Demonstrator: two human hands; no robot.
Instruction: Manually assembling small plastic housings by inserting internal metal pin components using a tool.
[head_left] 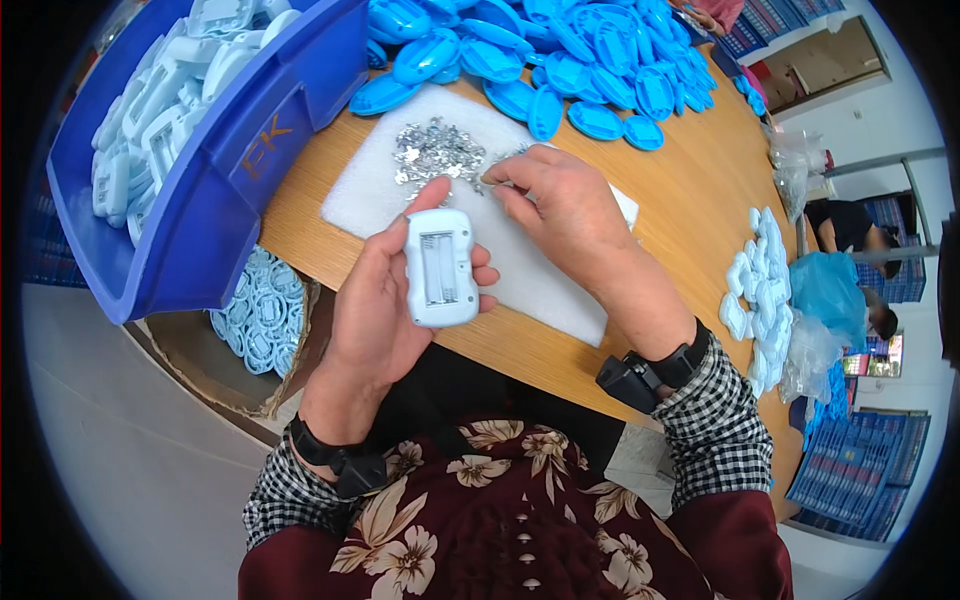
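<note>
In my left hand (365, 310) rests a light blue plastic housing (441, 215) with rounded ends, its open battery compartment (439, 268) facing up. My thumb lies along its upper left side and the fingertips curl round its right edge. My right hand (560, 200) is just above and to the right of it, thumb and index finger pinched together. Whatever sits in that pinch is too small to make out. Beyond the hands, a heap of small shiny metal pieces (437, 152) is spread on a white foam sheet (365, 195).
At the left a dark blue bin (225, 200) is full of pale housings (165, 100). Below it stands a cardboard box (190, 365) of light blue ring-like parts (262, 320). Bright blue oval shells (590, 60) pile up at the back, and more pale housings (762, 290) lie stacked at the right.
</note>
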